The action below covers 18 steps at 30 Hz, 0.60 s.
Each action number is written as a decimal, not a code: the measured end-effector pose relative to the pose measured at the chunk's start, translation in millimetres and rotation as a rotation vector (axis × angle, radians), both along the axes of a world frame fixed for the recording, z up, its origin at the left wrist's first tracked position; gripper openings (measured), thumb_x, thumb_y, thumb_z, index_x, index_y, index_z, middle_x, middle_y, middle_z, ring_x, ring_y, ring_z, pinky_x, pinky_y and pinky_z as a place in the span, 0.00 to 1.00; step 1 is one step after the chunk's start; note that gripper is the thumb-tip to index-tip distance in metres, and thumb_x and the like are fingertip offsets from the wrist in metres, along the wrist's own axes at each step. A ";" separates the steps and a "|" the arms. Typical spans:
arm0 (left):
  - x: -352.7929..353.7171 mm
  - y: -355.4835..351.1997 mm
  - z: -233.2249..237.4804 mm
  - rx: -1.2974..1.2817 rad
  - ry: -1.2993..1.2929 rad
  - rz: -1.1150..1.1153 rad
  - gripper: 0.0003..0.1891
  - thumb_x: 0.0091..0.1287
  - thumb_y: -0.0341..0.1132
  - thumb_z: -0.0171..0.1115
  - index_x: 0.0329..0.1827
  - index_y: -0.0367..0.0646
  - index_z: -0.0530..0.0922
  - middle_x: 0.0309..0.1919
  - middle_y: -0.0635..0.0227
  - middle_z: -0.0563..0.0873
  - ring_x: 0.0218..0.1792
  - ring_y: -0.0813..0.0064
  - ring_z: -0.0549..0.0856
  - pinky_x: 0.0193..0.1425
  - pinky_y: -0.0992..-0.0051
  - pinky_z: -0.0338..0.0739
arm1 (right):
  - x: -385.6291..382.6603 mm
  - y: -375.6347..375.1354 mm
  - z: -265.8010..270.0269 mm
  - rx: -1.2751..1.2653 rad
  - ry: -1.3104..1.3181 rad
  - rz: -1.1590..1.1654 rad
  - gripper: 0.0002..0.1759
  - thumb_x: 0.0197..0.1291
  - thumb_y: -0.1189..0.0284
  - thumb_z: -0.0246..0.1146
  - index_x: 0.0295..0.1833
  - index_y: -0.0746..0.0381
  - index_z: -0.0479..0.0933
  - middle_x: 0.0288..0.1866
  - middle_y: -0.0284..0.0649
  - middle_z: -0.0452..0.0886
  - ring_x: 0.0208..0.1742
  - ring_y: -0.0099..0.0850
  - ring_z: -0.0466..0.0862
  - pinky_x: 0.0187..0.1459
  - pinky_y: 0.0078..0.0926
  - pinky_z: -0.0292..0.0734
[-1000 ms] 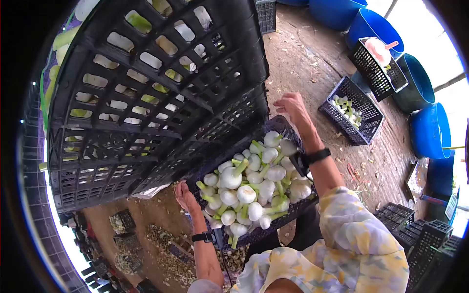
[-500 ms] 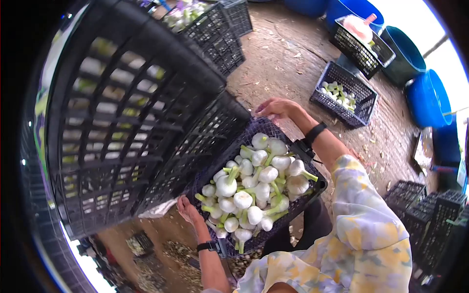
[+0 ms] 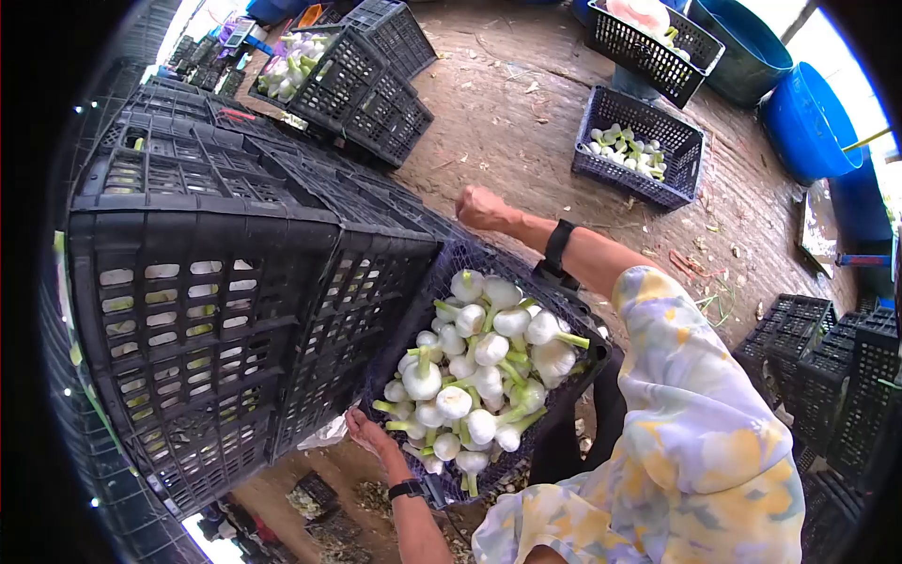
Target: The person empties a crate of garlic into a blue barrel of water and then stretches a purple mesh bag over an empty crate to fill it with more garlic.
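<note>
A black plastic crate (image 3: pixel 575 383) lined with purple mesh holds a heap of white garlic bulbs (image 3: pixel 454 402) with short green stems. It is in front of me, its far side against a stack of crates. My left hand (image 3: pixel 369 432) is at the crate's lower left end, its fingers curled on the edge. My right hand (image 3: pixel 484 208) is closed in a fist just beyond the upper far corner; what it grips, if anything, is hidden. A dark band (image 3: pixel 558 246) circles my right wrist.
Tall stacked black crates (image 3: pixel 202 320) with pale bulbs inside stand at left. Behind are more crates (image 3: pixel 362 94) of garlic. A crate (image 3: pixel 691 155) with some garlic sits on the dirt floor (image 3: pixel 507 122). Blue tubs (image 3: pixel 813 127) line the right; more black crates (image 3: pixel 785 329) are at right.
The view has tilted and shifted, showing the top of the crate stack. My right hand has tightened into a fist near the far corner. My left hand stays at the lower end.
</note>
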State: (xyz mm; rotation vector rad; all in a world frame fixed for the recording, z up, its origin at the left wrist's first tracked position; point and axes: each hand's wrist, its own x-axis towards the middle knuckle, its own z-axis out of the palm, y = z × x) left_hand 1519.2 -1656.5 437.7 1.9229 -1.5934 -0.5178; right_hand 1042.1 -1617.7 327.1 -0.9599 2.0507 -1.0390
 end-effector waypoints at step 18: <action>114.6 37.1 31.9 0.237 1.005 -0.103 0.26 0.64 0.44 0.58 0.64 0.46 0.66 0.56 0.66 0.73 0.54 0.73 0.72 0.59 0.69 0.65 | 109.2 309.9 97.5 -0.264 -0.848 -0.307 0.31 0.56 0.63 0.65 0.61 0.68 0.67 0.46 0.37 0.80 0.41 0.26 0.80 0.41 0.25 0.74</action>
